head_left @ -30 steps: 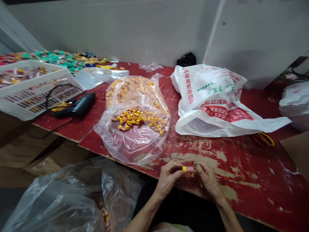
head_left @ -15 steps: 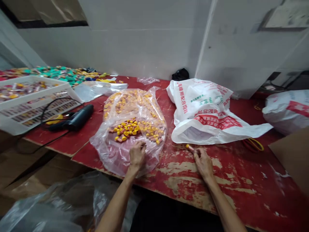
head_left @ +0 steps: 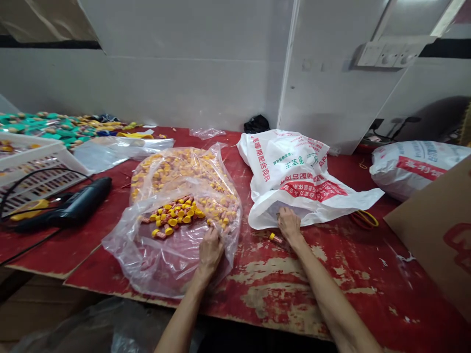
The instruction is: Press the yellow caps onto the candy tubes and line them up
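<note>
A clear plastic bag (head_left: 162,260) lies open on the worn red table (head_left: 294,289), full of small pink tubes with yellow caps (head_left: 172,215). My left hand (head_left: 210,247) rests at the bag's right edge, fingertips bunched among the tubes; what they pinch is hidden. My right hand (head_left: 289,225) is at the mouth of a white printed bag (head_left: 294,171), its fingers curled under the bag's lower edge. One yellow-capped tube (head_left: 275,239) lies on the table against the thumb side of that hand.
A black heat gun (head_left: 73,208) with its cord lies left, beside a white slotted basket (head_left: 33,162). Green and yellow items (head_left: 62,127) are heaped at the back left. Cardboard (head_left: 434,230), a white sack (head_left: 415,164) and rubber bands (head_left: 364,219) are on the right.
Both hands left the table's front edge, where they held one tube together. The left went into the clear bag; the right carried the tube to the white bag's mouth. The view tilted up.
</note>
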A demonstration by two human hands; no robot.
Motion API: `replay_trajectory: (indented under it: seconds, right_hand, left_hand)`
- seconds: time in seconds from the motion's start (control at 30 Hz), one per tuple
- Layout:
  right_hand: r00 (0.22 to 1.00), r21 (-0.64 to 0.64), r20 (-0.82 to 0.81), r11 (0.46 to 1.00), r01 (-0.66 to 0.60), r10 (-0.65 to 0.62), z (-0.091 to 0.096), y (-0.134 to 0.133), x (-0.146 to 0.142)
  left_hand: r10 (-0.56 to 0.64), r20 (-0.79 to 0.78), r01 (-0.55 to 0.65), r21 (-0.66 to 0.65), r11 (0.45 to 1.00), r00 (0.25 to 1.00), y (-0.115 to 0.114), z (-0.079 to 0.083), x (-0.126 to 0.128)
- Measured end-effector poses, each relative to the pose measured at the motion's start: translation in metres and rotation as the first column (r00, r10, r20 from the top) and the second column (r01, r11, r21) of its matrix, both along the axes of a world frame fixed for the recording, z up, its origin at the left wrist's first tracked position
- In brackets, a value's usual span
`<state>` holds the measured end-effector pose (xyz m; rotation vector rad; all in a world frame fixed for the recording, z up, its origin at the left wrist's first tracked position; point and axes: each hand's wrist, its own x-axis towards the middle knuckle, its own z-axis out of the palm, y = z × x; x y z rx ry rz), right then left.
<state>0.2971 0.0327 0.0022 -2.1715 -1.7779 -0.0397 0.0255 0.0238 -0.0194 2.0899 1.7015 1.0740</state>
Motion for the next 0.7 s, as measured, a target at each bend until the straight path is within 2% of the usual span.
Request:
replay_trajectory:
  seconds: [0.1,0.2,0.3,0.4,0.53,0.6,0.63,0.7]
  right_hand:
    - [1.0,-0.068,0.024,0.998,-0.006,0.008,0.001,0.017,-0.002]
    - [1.0,-0.118,0.007,0.993,0.005,-0.004,0.002,0.022,0.0]
    - [0.999,-0.133,-0.05,0.991,0.013,-0.02,0.004,0.022,0.005]
    - [0.989,-0.086,-0.148,0.996,0.001,-0.014,0.009,0.012,0.009]
    - [0.939,0.018,-0.34,0.999,-0.037,0.041,0.016,-0.025,0.007]
    - [0.851,0.068,-0.515,0.994,-0.08,0.104,0.017,-0.054,0.001]
    - [0.745,0.113,-0.649,0.988,-0.107,0.155,0.017,-0.069,-0.002]
    - [0.409,0.218,-0.879,0.969,-0.114,0.246,0.016,-0.099,-0.009]
  left_hand:
    - [0.159,0.056,-0.161,0.027,0.987,0.986,-0.02,0.001,-0.015]
    - [0.311,0.157,-0.326,0.082,0.942,0.937,-0.042,0.006,-0.023]
    - [0.354,0.377,-0.404,0.062,0.912,0.856,-0.066,0.017,-0.017]
    - [0.266,0.608,-0.311,-0.033,0.95,0.748,-0.09,0.03,0.002]
    - [0.111,0.76,-0.014,-0.134,0.991,0.64,-0.111,0.036,0.036]
    - [0.068,0.821,0.132,-0.172,0.976,0.567,-0.116,0.032,0.052]
    - [0.061,0.84,0.189,-0.191,0.963,0.538,-0.118,0.029,0.059]
    - [0.077,0.862,0.266,-0.238,0.934,0.502,-0.121,0.024,0.071]
